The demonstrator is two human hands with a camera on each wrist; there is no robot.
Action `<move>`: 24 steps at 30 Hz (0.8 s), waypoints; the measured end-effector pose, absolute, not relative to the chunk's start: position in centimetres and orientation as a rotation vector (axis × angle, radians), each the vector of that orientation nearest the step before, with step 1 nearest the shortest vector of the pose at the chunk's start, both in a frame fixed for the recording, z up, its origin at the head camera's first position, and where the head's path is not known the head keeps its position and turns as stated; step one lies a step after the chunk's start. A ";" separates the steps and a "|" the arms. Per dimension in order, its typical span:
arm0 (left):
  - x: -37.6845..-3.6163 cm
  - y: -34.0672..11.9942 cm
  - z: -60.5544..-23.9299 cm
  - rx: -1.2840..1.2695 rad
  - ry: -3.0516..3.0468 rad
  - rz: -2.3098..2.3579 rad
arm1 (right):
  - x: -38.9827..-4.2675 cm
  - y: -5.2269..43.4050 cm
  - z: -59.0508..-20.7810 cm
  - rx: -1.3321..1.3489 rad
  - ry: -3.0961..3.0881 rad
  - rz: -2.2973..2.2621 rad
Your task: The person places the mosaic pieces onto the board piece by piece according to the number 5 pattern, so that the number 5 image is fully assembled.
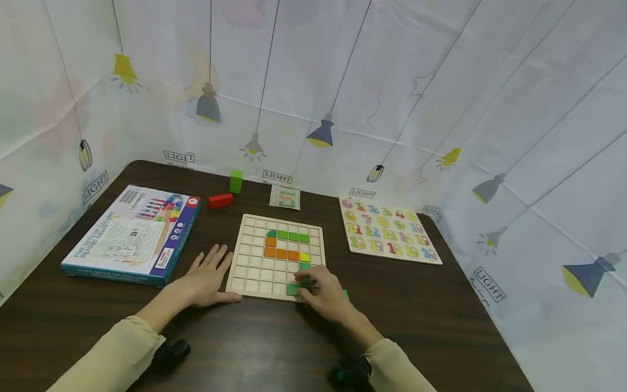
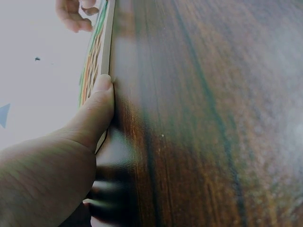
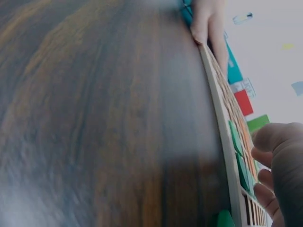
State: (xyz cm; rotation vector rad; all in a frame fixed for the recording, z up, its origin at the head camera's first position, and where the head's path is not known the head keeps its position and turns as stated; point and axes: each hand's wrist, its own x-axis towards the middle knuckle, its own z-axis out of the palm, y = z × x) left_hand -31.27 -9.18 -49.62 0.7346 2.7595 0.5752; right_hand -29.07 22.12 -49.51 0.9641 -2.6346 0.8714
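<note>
A wooden grid board (image 1: 252, 260) lies on the table, holding an S-like line of green tiles (image 1: 293, 237), orange tiles (image 1: 281, 253) and a yellow tile (image 1: 305, 257). My left hand (image 1: 207, 281) rests spread beside the board, its thumb (image 2: 102, 90) touching the near edge. Over the lower right corner is my right hand (image 1: 327, 294), fingers loosely bent, with no piece visible between them. Two green tiles (image 3: 242, 171) sit near its fingertips along the near edge; the hand partly hides that corner. Another green piece (image 1: 346, 294) shows on the table behind it.
A boxed set (image 1: 122, 231) lies at the left. Behind the board are a red block (image 1: 220, 201), an upright green block (image 1: 236, 182) and a small pattern card (image 1: 284, 197). A number board (image 1: 389, 231) lies at the right. Printed curtains (image 1: 294, 81) hang along the table's back.
</note>
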 end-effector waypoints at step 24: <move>-31.2 -9.0 -49.3 0.701 2.749 0.533 | -28.9 28.0 -49.8 0.582 -2.667 0.964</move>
